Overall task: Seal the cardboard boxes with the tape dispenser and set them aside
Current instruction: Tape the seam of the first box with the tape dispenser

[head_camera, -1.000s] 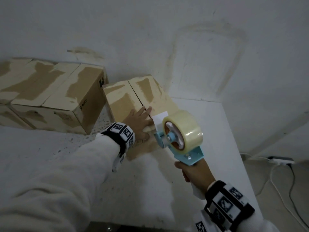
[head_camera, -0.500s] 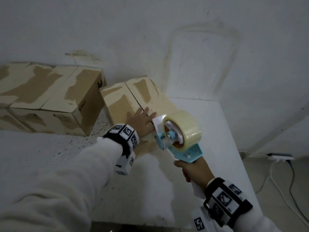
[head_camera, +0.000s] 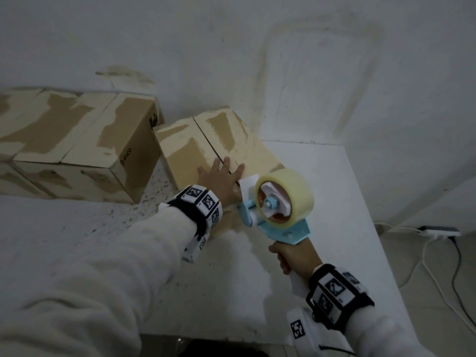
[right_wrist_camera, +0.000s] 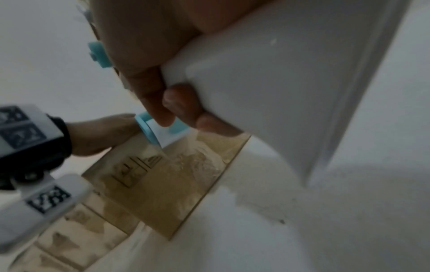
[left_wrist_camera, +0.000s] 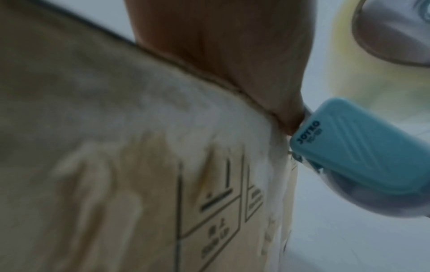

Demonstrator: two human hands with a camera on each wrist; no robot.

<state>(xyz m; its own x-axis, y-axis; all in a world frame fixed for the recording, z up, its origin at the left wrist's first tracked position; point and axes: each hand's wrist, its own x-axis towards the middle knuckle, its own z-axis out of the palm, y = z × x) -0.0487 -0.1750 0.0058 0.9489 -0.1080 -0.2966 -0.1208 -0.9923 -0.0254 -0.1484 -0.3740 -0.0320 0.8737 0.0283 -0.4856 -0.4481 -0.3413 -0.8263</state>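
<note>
A small cardboard box (head_camera: 190,153) with worn, whitish patches stands on the white table (head_camera: 322,181), its top flaps closed along a middle seam. My left hand (head_camera: 221,176) lies flat on the box top with fingers spread across the seam. My right hand (head_camera: 296,256) grips the white handle of a blue tape dispenser (head_camera: 277,202) that carries a clear tape roll. The dispenser's nose meets the box's near top edge, right beside my left hand (left_wrist_camera: 232,55). In the left wrist view the blue dispenser (left_wrist_camera: 353,147) touches the box (left_wrist_camera: 116,165). The right wrist view shows fingers (right_wrist_camera: 179,103) wrapped round the handle.
Larger cardboard boxes (head_camera: 77,140) are stacked against the wall at the left. The table's right edge drops to a floor where a power strip (head_camera: 440,231) and white cables (head_camera: 438,274) lie. The wall rises just behind the small box.
My left hand slid forward along the box top and spread over the seam. The dispenser moved in slightly toward the box's near edge. The view shifted a little.
</note>
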